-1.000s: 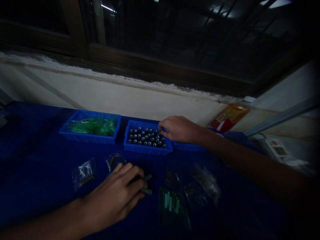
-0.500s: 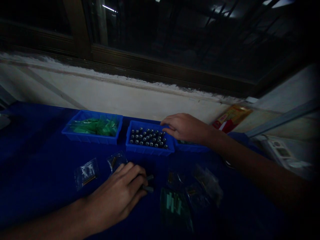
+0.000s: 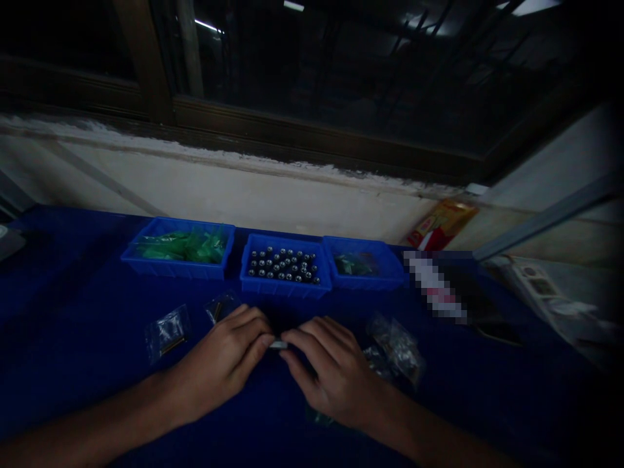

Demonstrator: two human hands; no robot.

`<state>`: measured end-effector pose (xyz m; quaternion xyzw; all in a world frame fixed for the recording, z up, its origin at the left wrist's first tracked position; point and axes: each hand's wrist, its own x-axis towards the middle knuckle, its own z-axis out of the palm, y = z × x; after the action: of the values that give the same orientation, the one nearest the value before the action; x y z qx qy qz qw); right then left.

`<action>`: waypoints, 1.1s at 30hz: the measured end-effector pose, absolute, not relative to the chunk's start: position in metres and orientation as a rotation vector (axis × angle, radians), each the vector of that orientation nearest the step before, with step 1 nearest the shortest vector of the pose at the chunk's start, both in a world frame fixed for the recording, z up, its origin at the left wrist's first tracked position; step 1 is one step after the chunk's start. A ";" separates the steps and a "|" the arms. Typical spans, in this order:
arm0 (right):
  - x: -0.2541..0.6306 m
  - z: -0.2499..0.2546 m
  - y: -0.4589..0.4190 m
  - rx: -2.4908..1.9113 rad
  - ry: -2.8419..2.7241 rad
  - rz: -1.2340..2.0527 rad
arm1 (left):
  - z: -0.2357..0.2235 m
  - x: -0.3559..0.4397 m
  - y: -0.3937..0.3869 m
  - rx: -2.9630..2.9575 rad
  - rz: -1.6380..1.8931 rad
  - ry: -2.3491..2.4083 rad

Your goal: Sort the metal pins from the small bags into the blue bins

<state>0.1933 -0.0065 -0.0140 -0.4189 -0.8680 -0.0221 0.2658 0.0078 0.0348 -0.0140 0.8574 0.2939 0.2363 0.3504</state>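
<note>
Where the hands meet: a small grey cylinder (image 3: pixel 278 345) lies low over the blue cloth (image 3: pixel 88 305).
Axis: long axis left-right, ends toward each hand.
Left hand (image 3: pixel 221 364): fingers curled, fingertips pinching the cylinder's left end.
Right hand (image 3: pixel 331 374): fingertips closed on its right end.
Behind: tray of steel balls (image 3: pixel 285 276).

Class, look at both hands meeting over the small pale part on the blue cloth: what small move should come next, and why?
Probably press the two sides together. The left hand and right hand meet fingertip to fingertip at a small pale part in front of the tray of metal balls, so the pieces seem lined up for joining.
</note>
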 end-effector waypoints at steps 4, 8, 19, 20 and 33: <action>0.192 -0.014 -0.007 -1.180 -2.265 -0.021 | -0.013 0.006 0.032 2.201 0.630 0.751; 0.190 -0.019 -0.009 -1.212 -2.226 0.073 | -0.016 0.005 0.029 2.194 0.709 0.777; 0.202 0.016 0.018 -1.064 -2.239 -0.041 | 0.008 0.018 0.050 2.121 0.772 0.945; 0.201 0.015 0.017 -1.032 -2.281 -0.062 | 0.008 0.018 0.049 2.113 0.757 0.944; 0.191 -0.009 0.014 -1.156 -2.182 0.007 | -0.011 0.009 0.045 2.135 0.804 0.909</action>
<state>0.1906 0.0140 -0.0093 -0.4420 -0.8341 0.0027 0.3300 0.0093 0.0448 -0.0112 0.8188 0.3485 0.3083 0.3362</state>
